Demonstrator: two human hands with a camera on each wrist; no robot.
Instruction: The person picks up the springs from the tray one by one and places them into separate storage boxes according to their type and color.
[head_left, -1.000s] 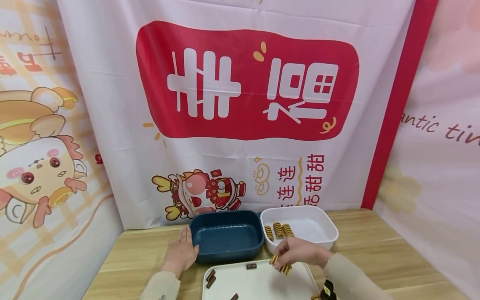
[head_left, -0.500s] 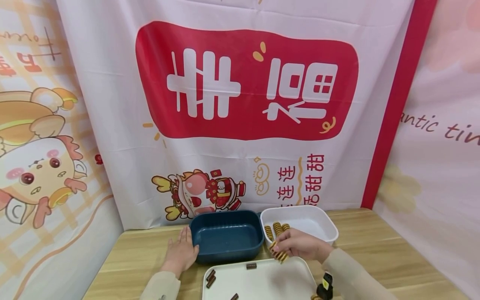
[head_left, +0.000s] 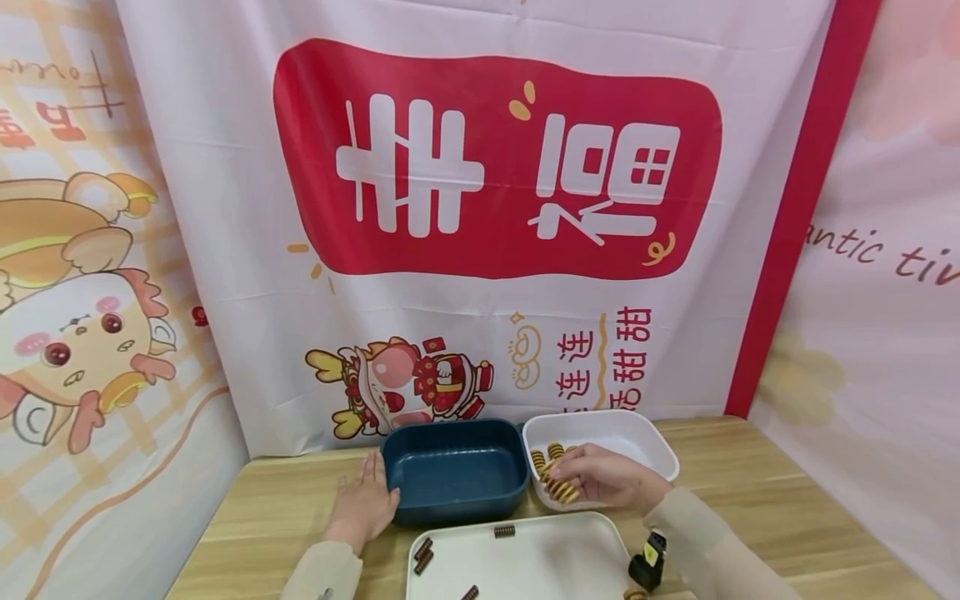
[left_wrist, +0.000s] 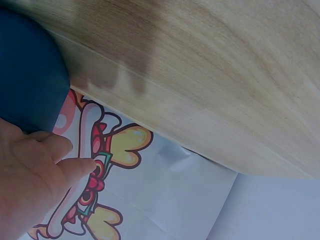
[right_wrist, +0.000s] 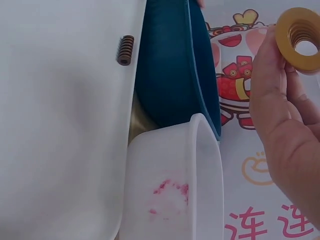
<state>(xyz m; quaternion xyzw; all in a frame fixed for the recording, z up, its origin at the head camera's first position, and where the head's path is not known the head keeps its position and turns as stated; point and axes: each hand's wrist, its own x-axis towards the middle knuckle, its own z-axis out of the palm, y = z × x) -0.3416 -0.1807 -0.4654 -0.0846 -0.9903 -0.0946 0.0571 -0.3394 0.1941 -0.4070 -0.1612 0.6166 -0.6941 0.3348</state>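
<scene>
My right hand [head_left: 606, 477] pinches a yellow coil spring [head_left: 562, 492] above the near-left part of the white bin [head_left: 660, 450]. In the right wrist view, the end ring of the yellow spring [right_wrist: 285, 42] faces the camera, between thumb and fingers. Several yellow springs [head_left: 537, 459] lie inside the bin at its left, partly hidden by the hand. My left hand [head_left: 363, 502] rests with straight fingers against the left wall of the dark blue bin [head_left: 457, 510]. In the left wrist view the left hand [left_wrist: 30, 175] overlaps that bin's edge.
A white tray [head_left: 543, 567] lies in front of the bins. Brown springs [head_left: 423, 557] are at its left, with another brown spring [head_left: 505, 531] near the far edge. A yellowish ring-shaped thing [head_left: 634, 595] shows at the lower right. A printed cloth [head_left: 495, 167] hangs behind the table.
My right hand has moved from above the tray, away from me, to over the white bin, carrying the yellow spring. The left hand has stayed at the blue bin.
</scene>
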